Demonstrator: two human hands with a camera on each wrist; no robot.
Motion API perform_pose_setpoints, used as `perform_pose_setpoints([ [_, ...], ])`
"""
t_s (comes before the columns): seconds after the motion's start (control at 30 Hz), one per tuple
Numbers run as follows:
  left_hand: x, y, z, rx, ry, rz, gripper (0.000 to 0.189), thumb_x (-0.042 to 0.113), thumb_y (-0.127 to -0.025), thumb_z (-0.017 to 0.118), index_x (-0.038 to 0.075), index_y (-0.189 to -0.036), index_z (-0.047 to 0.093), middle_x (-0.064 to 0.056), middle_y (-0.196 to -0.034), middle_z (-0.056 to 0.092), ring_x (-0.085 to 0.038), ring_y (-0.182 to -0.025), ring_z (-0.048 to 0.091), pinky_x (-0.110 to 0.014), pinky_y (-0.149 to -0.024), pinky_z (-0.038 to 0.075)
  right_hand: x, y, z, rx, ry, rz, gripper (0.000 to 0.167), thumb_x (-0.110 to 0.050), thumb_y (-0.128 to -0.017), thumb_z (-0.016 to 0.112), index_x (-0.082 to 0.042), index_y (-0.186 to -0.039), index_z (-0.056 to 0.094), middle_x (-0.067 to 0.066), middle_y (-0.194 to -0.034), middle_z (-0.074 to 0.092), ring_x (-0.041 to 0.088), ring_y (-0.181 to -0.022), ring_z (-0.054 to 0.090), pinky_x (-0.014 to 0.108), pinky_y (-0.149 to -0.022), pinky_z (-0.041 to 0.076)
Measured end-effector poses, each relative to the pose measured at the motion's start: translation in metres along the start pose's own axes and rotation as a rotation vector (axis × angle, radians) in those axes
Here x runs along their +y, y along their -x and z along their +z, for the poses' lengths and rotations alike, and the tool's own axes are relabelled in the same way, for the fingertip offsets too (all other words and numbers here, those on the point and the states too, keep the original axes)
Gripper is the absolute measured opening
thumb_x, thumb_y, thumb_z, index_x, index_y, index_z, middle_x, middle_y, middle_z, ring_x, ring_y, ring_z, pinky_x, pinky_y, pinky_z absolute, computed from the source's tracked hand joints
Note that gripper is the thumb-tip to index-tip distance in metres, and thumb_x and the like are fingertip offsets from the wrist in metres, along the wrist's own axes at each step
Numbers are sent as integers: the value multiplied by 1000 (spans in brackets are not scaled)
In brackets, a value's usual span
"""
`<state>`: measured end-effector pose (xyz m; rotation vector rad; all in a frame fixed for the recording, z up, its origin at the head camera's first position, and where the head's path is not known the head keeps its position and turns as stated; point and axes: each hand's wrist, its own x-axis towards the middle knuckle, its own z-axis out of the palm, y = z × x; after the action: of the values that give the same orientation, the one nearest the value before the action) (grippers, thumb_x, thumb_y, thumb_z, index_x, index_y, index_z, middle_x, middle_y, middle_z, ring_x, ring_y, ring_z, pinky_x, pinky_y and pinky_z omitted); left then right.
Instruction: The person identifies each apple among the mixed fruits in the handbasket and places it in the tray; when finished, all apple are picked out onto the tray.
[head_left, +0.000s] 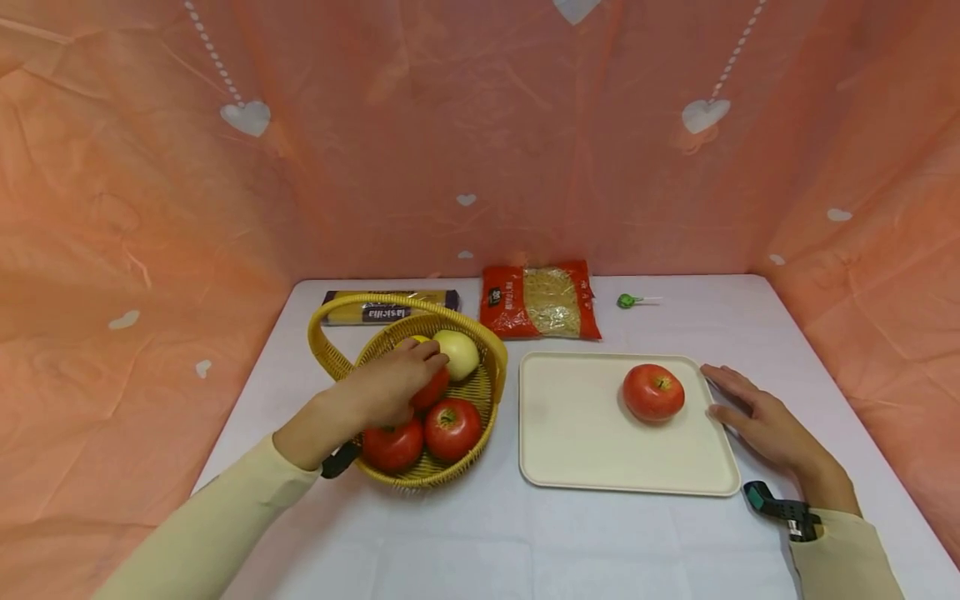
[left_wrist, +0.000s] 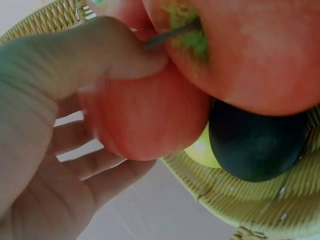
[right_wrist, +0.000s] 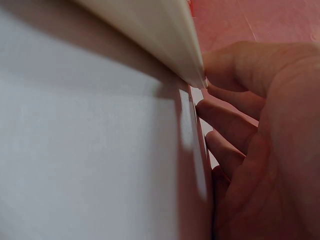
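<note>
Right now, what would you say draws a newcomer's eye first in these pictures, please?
Probably the yellow fruit basket on the left, where the left hand grips a red apple. Next comes the lone apple on the cream tray, with the right hand at the tray's right edge.

Left: round woven basket [head_left: 442, 477] is showing ribbed yellow; round apples [head_left: 453, 430] are showing red. Right: rectangular tray [head_left: 577, 433] is showing plain cream. Far: orange-pink fabric backdrop [head_left: 480, 142] is displaying white hearts [head_left: 246, 118].
</note>
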<state>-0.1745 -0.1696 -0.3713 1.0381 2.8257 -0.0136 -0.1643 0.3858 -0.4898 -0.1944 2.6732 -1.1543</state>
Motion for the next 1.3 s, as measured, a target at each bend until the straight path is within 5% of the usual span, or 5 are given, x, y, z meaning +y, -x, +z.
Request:
perform_pose_setpoints([
  [0.27, -18, 11, -2, 62, 214, -73, 88, 11, -77, 94, -5, -154, 55, -22, -153, 59, -43, -143, 53, -56, -119, 51, -2, 1, 0, 4, 1, -7, 73, -30, -111, 65, -14, -174, 32, 32, -178, 19, 59, -165, 8, 85, -123, 12],
  [0.57, -23, 36, -10, 230, 433, -63, 82, 21, -82, 94, 3, -154, 58, -16, -153, 63, -36, -134, 65, -55, -102, 63, -2, 1, -1, 1, 10, -9, 73, -30, -111, 65, -14, -174, 32, 32, -178, 19, 59, -165, 7, 86, -122, 11],
  [0.9, 4, 51, -15, 313, 688, -5, 78, 29, -79, 98, 15, -148, 64, 4, -133, 74, -16, -116, 70, -41, -97, 65, -3, 1, 0, 2, 10, -6, 73, -29, -111, 65, -14, -174, 32, 32, -178, 19, 59, -165, 8, 86, -122, 12],
  [1.03, 18, 49, -11, 307, 833, 70, 81, 22, -79, 98, 15, -152, 63, 1, -139, 71, -17, -121, 70, -37, -99, 64, -3, 0, 0, 0, 12, -3, 73, -30, -111, 65, -14, -174, 31, 32, -178, 19, 59, -165, 7, 86, -122, 12],
  [1.3, 42, 30, 0, 276, 912, 169, 79, 22, -79, 97, 20, -151, 64, 7, -139, 73, -14, -122, 69, -37, -103, 62, -4, 0, 0, -1, 12, 4, 73, -30, -111, 65, -14, -174, 31, 32, -178, 17, 59, -165, 7, 86, -122, 12],
])
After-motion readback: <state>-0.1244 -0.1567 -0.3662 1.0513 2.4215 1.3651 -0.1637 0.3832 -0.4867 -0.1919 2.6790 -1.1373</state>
